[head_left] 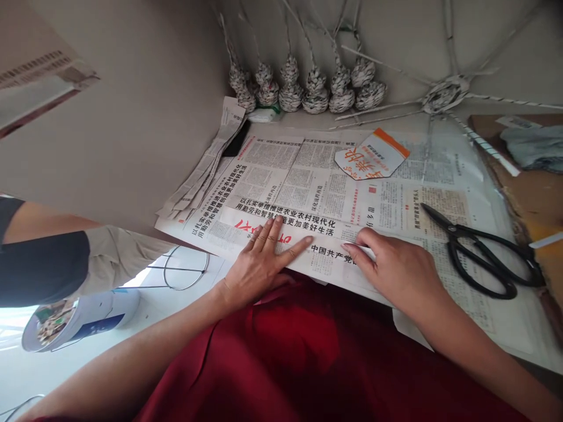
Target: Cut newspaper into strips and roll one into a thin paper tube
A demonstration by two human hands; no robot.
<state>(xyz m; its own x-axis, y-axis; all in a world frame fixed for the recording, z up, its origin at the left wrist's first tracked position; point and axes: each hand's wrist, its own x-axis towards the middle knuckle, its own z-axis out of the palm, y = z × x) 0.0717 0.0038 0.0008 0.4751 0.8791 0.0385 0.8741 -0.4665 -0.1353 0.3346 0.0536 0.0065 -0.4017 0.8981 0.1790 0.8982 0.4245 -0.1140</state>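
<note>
My left hand (257, 261) lies flat with its fingers spread, on a newspaper sheet (308, 231) at the table's near edge. The sheet bears bold black headlines and red lettering. At the sheet's right part, my right hand (398, 266) is closed, thumb and forefinger pinching its paper; a white edge shows between them. More printed newspaper (268, 170) covers the table beneath. To the right of my right hand lie black-handled scissors (479, 252), blades partly apart. An orange-and-white paper cutout (373, 155) rests beyond my hands.
Several woven paper gourds (315, 91) stand along the back wall. A woven piece with radiating paper rods (445, 94) leans at right. Paper strips (206, 158) lie at left. Below the table is a white bucket (105, 316); another person's arm (70, 234) shows at left.
</note>
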